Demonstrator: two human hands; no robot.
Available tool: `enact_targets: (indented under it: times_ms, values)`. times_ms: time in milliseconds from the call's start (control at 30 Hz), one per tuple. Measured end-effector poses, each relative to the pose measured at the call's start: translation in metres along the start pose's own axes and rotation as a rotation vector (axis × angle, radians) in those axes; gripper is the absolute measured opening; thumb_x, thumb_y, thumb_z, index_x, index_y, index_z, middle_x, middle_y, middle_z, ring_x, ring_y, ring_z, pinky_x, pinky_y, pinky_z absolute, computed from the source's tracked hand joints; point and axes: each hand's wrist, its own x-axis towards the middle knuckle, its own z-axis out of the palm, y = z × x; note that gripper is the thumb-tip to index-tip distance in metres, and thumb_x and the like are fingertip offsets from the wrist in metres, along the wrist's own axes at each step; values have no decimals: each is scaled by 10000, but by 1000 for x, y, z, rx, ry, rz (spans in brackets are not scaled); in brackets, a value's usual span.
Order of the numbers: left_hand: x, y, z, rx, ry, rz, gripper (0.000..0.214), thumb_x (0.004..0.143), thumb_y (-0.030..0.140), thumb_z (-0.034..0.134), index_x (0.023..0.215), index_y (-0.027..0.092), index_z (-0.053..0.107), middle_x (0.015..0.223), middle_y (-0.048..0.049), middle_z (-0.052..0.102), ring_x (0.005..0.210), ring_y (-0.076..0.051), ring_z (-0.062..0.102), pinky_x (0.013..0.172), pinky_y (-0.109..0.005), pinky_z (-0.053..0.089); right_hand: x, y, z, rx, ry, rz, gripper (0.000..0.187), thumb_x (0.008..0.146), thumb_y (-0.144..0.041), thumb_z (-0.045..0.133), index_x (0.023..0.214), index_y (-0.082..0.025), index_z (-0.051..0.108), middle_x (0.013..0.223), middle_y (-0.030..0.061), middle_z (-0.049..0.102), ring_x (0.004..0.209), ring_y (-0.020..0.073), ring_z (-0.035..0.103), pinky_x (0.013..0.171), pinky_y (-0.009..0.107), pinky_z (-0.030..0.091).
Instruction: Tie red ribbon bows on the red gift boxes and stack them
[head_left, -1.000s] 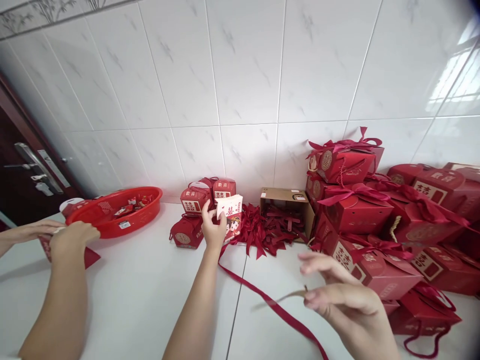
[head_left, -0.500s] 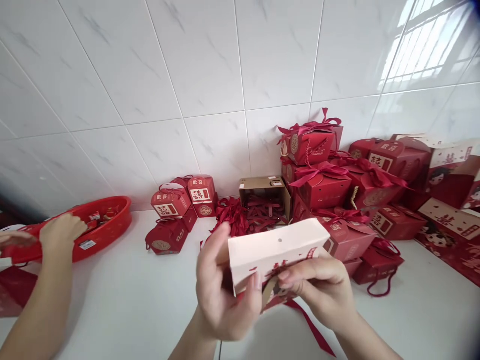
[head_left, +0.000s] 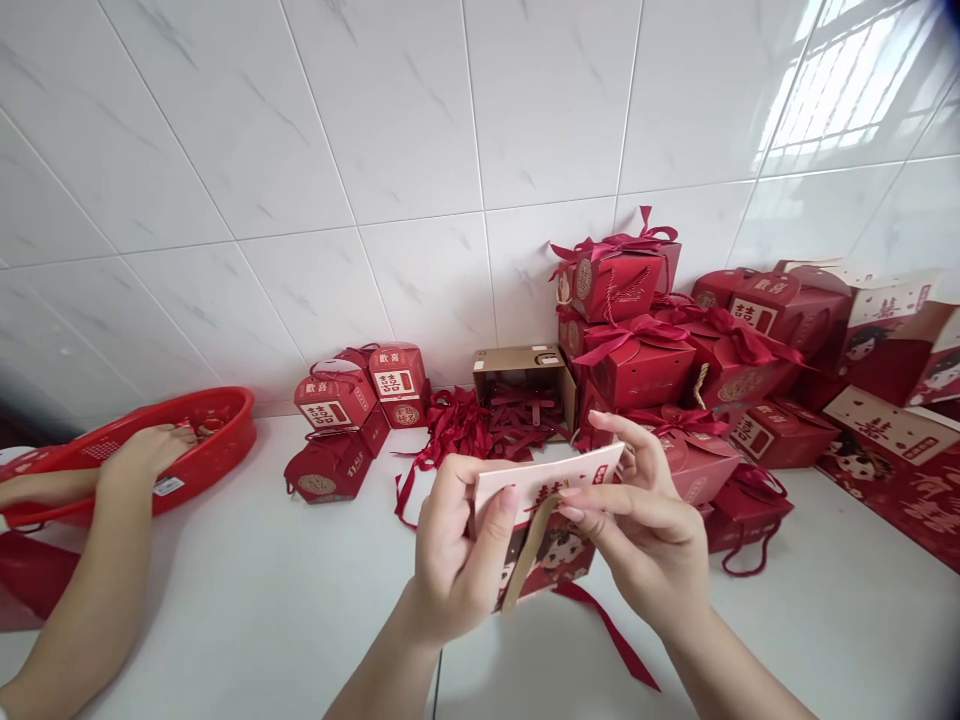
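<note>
My left hand (head_left: 459,550) grips the left side of a small cream-and-red gift box (head_left: 566,548) printed with cartoon faces, thumb on its front. Its cream top looks pressed nearly flat. A tan strap (head_left: 531,552) runs up the box's front. The strap's upper end is pinched between the thumb and fingers of my right hand (head_left: 651,525), whose other fingers are spread behind the box's right corner. Below the box, a dark red ribbon (head_left: 619,640) trails onto the white table.
Another person's arms reach into a red plastic basket (head_left: 244,420) at left. Small red boxes (head_left: 341,405) stand by the wall. Red ribbons (head_left: 454,425) lie beside an open cardboard box (head_left: 525,362) holding red strips. Stacked ribboned boxes (head_left: 637,375) and cream-red bags (head_left: 892,440) fill the right.
The box top has gone from wide and open to nearly flat. The box has tilted, showing more of its front and strap. At left, the other person's hands have moved further into the basket.
</note>
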Motion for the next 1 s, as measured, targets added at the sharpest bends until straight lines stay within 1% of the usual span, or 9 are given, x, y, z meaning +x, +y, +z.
enact_targets:
  times_ms: [133,267,333,433,600,733,867,933,1000]
  values:
    - [0,-2,2,79,-38,87,207,897,115,500,1074,221,518,850,-14,682,828,-143,653,677,-213,496,-1,2,-1,-47,7,-5,273,778,-91,688,879,-335,755,1312,67,496,1213,317,457,935,526,386]
    - [1,-1,3,81,-50,154,287,891,76,484,1137,219,513,1003,-34,693,851,-131,658,738,-229,514,-1,2,0,-66,-4,-8,244,785,-103,685,875,-320,751,1299,77,503,1201,322,462,942,551,374]
    - [2,-1,3,78,-55,163,296,883,58,482,1131,218,508,1042,-38,682,873,-128,655,769,-235,517,-2,1,-1,-75,-5,-8,237,789,-107,683,881,-315,747,1301,79,499,1196,324,464,936,553,381]
    - [3,-1,3,91,-79,178,291,870,40,480,1108,207,501,1043,-45,675,919,-134,646,798,-242,516,-2,0,-1,-97,-10,-21,230,792,-106,678,885,-307,741,1308,77,491,1201,327,460,946,560,380]
    - [4,1,2,166,-90,226,298,852,27,495,1101,192,506,1034,-51,681,971,-137,643,826,-225,504,2,-1,-4,-152,-82,-59,238,815,-90,642,904,-297,719,1332,52,466,1228,314,432,1010,575,333]
    - [4,1,2,177,-93,224,279,856,37,492,1090,190,510,1017,-62,686,965,-154,654,801,-238,517,6,-2,-7,-203,-127,-99,221,825,-94,630,905,-285,708,1339,48,463,1245,305,398,1030,569,308]
    - [4,0,2,166,-123,229,289,851,45,494,1101,190,510,1020,-74,682,949,-170,660,784,-263,524,7,-2,-11,-211,-137,-104,229,829,-90,620,901,-289,709,1347,45,461,1254,302,402,1040,556,307]
    - [4,-1,2,140,-159,226,297,848,41,493,1101,196,506,1041,-77,680,939,-174,661,811,-290,520,6,-2,-13,-177,-121,-101,244,820,-78,623,888,-296,709,1339,39,468,1247,295,429,1036,534,329]
    - [3,-2,1,98,-195,236,310,850,35,482,1114,197,497,1072,-87,675,947,-184,657,834,-322,514,4,-2,-13,-96,-57,-62,262,795,-88,657,945,-300,685,1306,49,497,1238,287,454,1014,497,373]
